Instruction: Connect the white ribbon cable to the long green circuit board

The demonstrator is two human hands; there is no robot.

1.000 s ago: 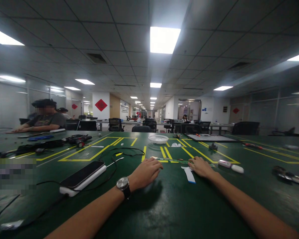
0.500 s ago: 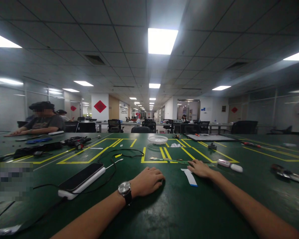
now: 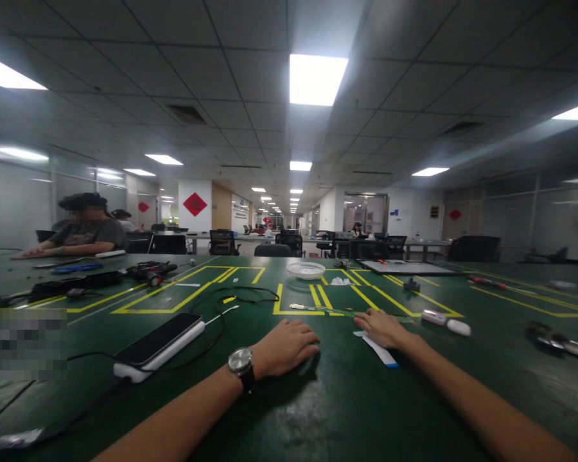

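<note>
My left hand (image 3: 287, 346), with a watch (image 3: 241, 362) on the wrist, rests on the green table with fingers loosely spread and nothing in them. Further right, my right hand (image 3: 379, 328) lies fingers outstretched over a flat white strip with a blue end (image 3: 381, 351). Its palm covers part of the strip. Just beyond the fingertips lies a long, thin green strip (image 3: 322, 309), like a narrow circuit board. The right hand hides part of it, and whether the fingers touch it I cannot tell.
Left of me a phone (image 3: 158, 337) lies on a white block, with a black cable (image 3: 250, 290) trailing. Ahead stands a clear bowl (image 3: 305, 271). To the right are a white-and-pink case (image 3: 433, 317) and dark-handled tools (image 3: 544, 335). A person (image 3: 89, 231) sits at the far left.
My right hand has shifted slightly left. The white strip has turned, its blue end swinging right, and more of it is under the hand. My left hand has barely moved.
</note>
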